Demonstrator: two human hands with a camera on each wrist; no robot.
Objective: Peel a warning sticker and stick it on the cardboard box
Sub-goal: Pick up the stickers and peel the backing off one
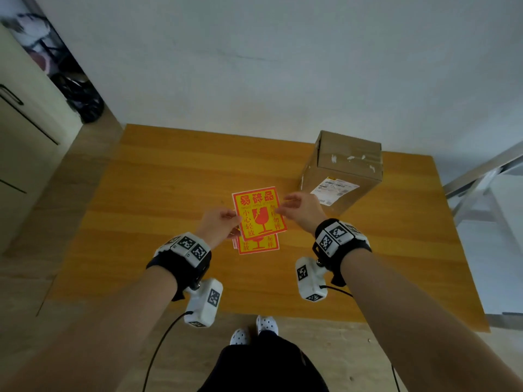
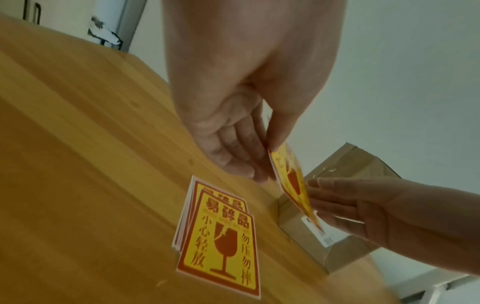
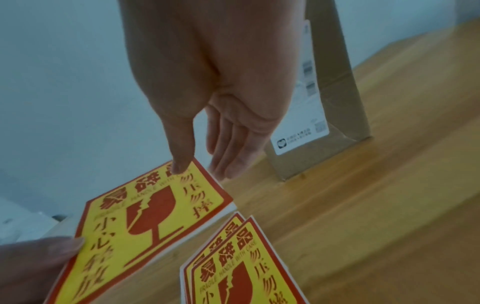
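Note:
A red-and-yellow warning sticker (image 1: 259,212) on its white backing is held just above the wooden table (image 1: 169,193). My left hand (image 1: 233,222) pinches its left edge, thumb on top and fingers underneath (image 2: 241,164). My right hand (image 1: 283,205) is at the sticker's upper right corner. Its thumb tip touches the printed face (image 3: 179,166), and its fingers (image 3: 228,160) are straight beyond the edge. Below the held sticker (image 3: 145,222), a small stack of the same stickers (image 1: 259,246) lies on the table. The cardboard box (image 1: 342,171) stands at the back right.
The box carries a white shipping label (image 1: 334,190) on its near face. The table's far edge meets a pale wall. A cream cabinet (image 1: 25,137) stands at the left and a metal frame (image 1: 481,179) at the right.

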